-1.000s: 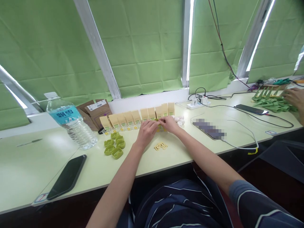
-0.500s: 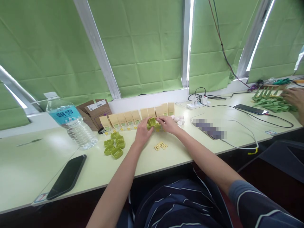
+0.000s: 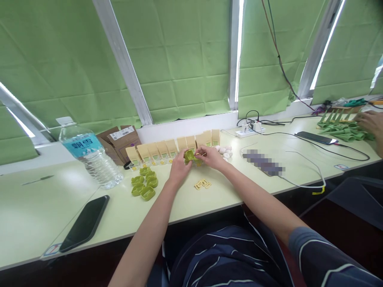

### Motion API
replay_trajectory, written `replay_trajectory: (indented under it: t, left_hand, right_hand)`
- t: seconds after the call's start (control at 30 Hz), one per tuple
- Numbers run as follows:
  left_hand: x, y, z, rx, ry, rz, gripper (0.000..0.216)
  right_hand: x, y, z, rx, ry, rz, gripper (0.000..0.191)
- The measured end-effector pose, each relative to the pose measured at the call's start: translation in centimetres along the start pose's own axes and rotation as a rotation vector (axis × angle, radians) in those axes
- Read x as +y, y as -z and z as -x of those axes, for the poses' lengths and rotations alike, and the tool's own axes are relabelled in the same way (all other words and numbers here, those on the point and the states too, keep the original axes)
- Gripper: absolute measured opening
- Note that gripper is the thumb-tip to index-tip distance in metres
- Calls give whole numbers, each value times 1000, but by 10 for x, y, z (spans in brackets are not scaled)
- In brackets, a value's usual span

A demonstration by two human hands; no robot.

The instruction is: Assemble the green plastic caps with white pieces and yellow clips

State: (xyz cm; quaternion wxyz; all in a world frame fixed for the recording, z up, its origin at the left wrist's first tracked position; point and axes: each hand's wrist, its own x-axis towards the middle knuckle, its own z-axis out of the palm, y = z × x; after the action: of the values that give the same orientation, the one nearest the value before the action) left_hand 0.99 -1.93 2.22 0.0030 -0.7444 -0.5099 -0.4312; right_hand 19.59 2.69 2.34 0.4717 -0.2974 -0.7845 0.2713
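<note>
My left hand (image 3: 178, 168) is closed around a small green cup-shaped piece (image 3: 189, 155), its hollow side facing me. Right beside it, my right hand (image 3: 210, 156) pinches a thin yellowish piece (image 3: 197, 154) at the cup's right edge. Whether the two touch I cannot tell. Several similar green cup-shaped pieces (image 3: 147, 193) lie on the table to the left of my left hand. Below my hands is a small pile of pale yellow loop-shaped pieces (image 3: 202, 183). Pale rounded pieces (image 3: 225, 151) are heaped beyond my right hand.
A row of tan cards in clear holders (image 3: 163, 148) stands behind my hands. On the left are a water bottle (image 3: 100, 163), a phone (image 3: 85, 223) and a cardboard box (image 3: 119, 143). A power strip (image 3: 249, 130) and cables lie right; a co-worker's hand (image 3: 371, 121) is near green pieces (image 3: 348, 131).
The green cup-shaped piece has shifted slightly left and down in my left hand. My right fingertips have drawn back a little, and the thin yellowish piece shows more clearly.
</note>
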Motion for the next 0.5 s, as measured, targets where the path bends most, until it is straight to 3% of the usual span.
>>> replay_trajectory:
  t: [0.33, 0.5]
  left_hand:
    - [-2, -2, 1, -10, -13, -1, 46]
    - [-3, -2, 1, -15, -15, 3, 46]
  right_hand:
    - [2, 0, -2, 16, 33, 75, 17]
    - [2, -1, 0, -27, -34, -28, 27]
